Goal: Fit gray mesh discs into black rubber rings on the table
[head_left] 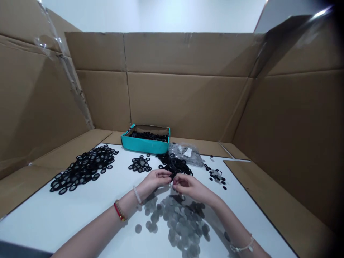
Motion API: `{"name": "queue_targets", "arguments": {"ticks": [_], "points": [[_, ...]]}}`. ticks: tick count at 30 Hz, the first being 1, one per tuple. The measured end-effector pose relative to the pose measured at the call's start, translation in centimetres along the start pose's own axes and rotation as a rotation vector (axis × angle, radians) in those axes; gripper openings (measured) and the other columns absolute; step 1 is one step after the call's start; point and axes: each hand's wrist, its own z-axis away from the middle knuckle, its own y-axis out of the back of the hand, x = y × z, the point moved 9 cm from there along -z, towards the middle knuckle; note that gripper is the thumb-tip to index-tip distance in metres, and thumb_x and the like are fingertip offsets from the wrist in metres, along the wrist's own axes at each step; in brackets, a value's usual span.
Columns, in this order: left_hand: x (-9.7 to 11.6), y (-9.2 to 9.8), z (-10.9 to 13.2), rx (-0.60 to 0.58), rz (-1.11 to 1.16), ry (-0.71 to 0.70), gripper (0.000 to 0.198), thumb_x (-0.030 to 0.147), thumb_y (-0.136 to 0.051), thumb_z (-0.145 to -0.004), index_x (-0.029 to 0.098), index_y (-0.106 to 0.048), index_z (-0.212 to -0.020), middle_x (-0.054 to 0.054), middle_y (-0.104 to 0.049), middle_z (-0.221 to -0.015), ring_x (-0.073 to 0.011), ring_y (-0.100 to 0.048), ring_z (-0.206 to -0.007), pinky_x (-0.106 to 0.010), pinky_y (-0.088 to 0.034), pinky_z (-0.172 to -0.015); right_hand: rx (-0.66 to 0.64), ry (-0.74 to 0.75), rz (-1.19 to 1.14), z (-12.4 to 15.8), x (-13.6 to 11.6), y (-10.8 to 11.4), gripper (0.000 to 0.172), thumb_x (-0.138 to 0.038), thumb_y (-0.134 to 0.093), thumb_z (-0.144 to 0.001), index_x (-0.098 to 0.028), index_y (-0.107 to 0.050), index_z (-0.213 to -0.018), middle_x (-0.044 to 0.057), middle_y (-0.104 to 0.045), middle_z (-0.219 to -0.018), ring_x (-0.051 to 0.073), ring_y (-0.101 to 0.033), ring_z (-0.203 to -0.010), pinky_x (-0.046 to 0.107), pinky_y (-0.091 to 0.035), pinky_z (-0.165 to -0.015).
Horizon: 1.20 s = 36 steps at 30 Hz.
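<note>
Blk rings (175,165), heaped on wht tbl (59,218) — L hand (156,179), R hand (191,185) beside — can't tell if pinching

Bright at top, shadowed cardboard walls (172,96), glare on tape (57,37), blackened right edge

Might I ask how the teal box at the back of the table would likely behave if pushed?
The teal box would probably slide rather than tip, since it looks low and wide. The black rings inside may shift, as they appear piled loosely. Its walls might flex slightly, since the inside looks like cardboard.
</note>
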Motion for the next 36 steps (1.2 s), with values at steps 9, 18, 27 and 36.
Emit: {"name": "queue_targets", "arguments": {"ticks": [9, 18, 27, 36], "points": [[1.6, -0.2, 1.1, 0.088, -0.099, -0.066, 0.027, 0.024, -0.069, -0.067, 0.014, -0.067, -0.091, -0.007, -0.069, -0.088, -0.0186, -0.062, -0.079, -0.030, -0.047, -0.077, 0.439, -0.012, -0.125, 0.4, 0.3, 2.9, 0.021, -0.036, -0.062, -0.072, -0.015, -0.058, -0.074, 0.001, -0.058, -0.067, 0.015, -0.055, -0.061, 0.026, -0.042, -0.057], [2.7, -0.7, 2.3, 0.097, -0.265, -0.147, 0.032, 0.029, -0.069, -0.067, 0.015, -0.070, -0.096, -0.009, -0.069, -0.097, -0.0238, -0.061, -0.090, -0.031, -0.048, -0.079, 0.485, -0.050, -0.296, 0.6, 0.8, 2.1, 0.035, -0.045, -0.070, -0.062, -0.018, -0.053, -0.075, -0.003, -0.055, -0.057, 0.014, -0.055, -0.054, 0.027, -0.045, -0.056], [2.1, -0.2, 2.1, 0.112, -0.159, -0.082, 0.043, 0.026, -0.072, -0.063, 0.012, -0.063, -0.103, -0.003, -0.063, -0.075, -0.0170, -0.059, -0.073, -0.027, -0.046, -0.066, 0.425, -0.052, -0.293, 0.4, 0.8, 1.3, 0.028, -0.043, -0.067, -0.067, -0.015, -0.062, -0.071, -0.001, -0.057, -0.065, 0.013, -0.053, -0.059, 0.025, -0.044, -0.058], [3.3, 0.0, 2.4, 0.138, -0.003, -0.100, 0.034, 0.021, -0.073, -0.060, 0.013, -0.061, -0.090, -0.004, -0.064, -0.080, -0.0159, -0.059, -0.075, -0.028, -0.047, -0.072, 0.504, 0.015, -0.277, 1.1, 0.1, 1.2, 0.021, -0.036, -0.059, -0.077, -0.017, -0.055, -0.067, -0.002, -0.052, -0.062, 0.014, -0.049, -0.064, 0.024, -0.039, -0.063]]}}
